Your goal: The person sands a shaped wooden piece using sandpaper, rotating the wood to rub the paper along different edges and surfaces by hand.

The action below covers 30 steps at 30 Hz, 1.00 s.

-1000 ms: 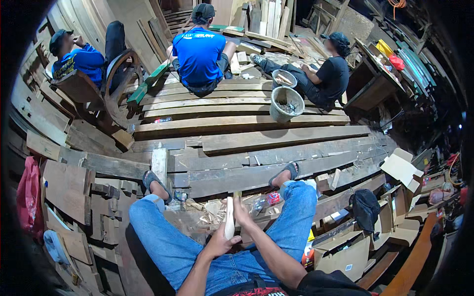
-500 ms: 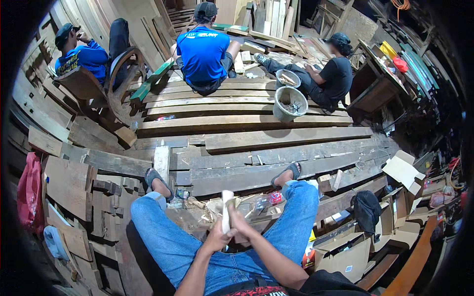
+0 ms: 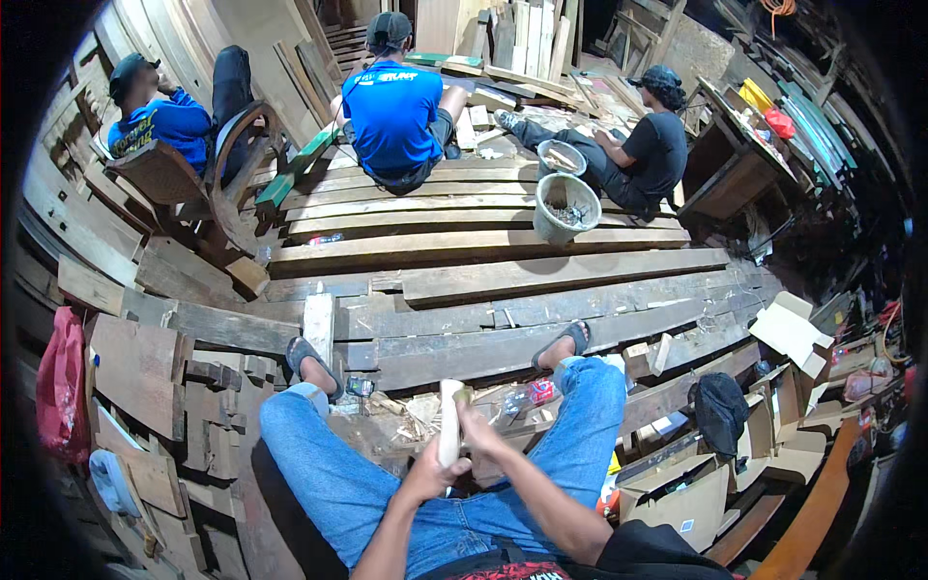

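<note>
My left hand [image 3: 432, 474] is closed round the lower end of a pale, smooth length of wood [image 3: 449, 420], held upright between my knees. At its right side, near the upper end, is my right hand [image 3: 479, 433], its fingers bent. Something small and greenish-brown [image 3: 464, 396] shows at those fingers, too little of it to name. Wood shavings [image 3: 418, 414] lie on the boards beyond the wood.
Three people sit ahead, one in a wooden chair [image 3: 159, 174]. Two grey buckets [image 3: 567, 232] stand on stacked planks [image 3: 570, 271]. Opened cardboard boxes [image 3: 681, 503] and a black cap [image 3: 720, 411] lie to my right; wood offcuts [image 3: 135, 367] and a red cloth [image 3: 63, 396] to my left.
My right hand has slid up along the wood, away from my left hand. The wood has shifted slightly to the right. The people ahead have hardly moved.
</note>
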### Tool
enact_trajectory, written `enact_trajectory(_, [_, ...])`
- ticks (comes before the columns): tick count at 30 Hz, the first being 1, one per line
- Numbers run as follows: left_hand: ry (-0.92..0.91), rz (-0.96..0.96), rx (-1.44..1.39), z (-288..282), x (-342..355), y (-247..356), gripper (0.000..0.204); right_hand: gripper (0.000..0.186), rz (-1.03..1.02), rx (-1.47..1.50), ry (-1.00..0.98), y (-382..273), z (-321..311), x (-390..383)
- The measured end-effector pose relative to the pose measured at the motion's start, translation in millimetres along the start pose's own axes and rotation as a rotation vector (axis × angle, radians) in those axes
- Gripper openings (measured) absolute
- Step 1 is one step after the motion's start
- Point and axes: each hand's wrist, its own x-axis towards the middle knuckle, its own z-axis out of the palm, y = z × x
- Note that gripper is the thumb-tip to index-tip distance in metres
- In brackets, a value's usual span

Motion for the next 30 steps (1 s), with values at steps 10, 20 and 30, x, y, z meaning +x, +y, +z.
enact_trajectory(10, [0.011,0.004,-0.090,-6.5,-4.2,3.1,0.089,0.096,-0.123,0.071,0.015,9.4,26.9,-27.6])
enact_trajectory(20, [0.038,0.147,0.024,-11.0,-3.6,-3.3,0.092,0.089,-0.061,0.132,0.010,3.3,39.3,-30.1])
enact_trajectory(30, [-0.020,0.135,0.130,3.9,-1.3,27.2,0.074,0.095,-0.010,0.200,-0.009,22.6,25.1,-9.2])
